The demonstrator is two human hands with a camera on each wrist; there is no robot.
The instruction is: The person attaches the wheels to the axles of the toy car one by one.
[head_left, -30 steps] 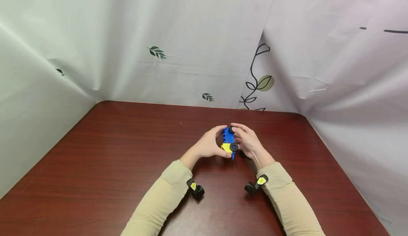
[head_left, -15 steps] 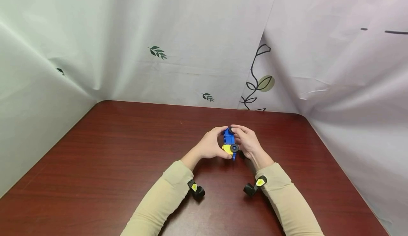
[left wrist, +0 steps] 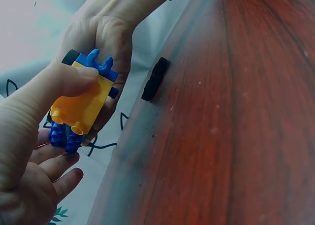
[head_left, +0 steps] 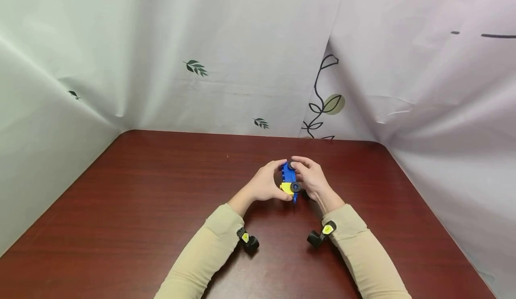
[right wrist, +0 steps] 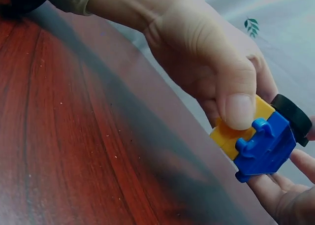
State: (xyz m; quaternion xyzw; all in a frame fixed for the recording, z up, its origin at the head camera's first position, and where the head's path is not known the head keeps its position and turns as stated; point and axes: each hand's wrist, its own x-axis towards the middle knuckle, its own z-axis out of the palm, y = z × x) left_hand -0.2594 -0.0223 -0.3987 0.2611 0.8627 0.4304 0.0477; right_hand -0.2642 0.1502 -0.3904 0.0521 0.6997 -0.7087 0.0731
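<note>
My left hand [head_left: 263, 184] holds a toy car of blue and yellow building blocks [head_left: 288, 175] on its side, thumb on the yellow block [left wrist: 81, 99] and fingers at the blue end. Two black wheels show in the head view: a near wheel [head_left: 295, 186] by the yellow block and a far wheel [head_left: 291, 165] at the blue end. Around that far wheel, my right hand [head_left: 316, 183] pinches with thumb and fingers. A blue hook-shaped coupling [right wrist: 256, 136] sticks out at the car's near end. The right fingers partly hide the car's right side.
A black wheel piece [left wrist: 155, 80] lies on the dark red wooden table [head_left: 161, 191], close under my right hand. White cloth [head_left: 242, 43] with leaf prints hangs behind the table and along its sides. A small black camera [head_left: 249, 243] sits on the left wrist.
Both hands keep the same grip on the toy car and its far wheel. The hands and car shift only slightly, along with a small movement of the head view.
</note>
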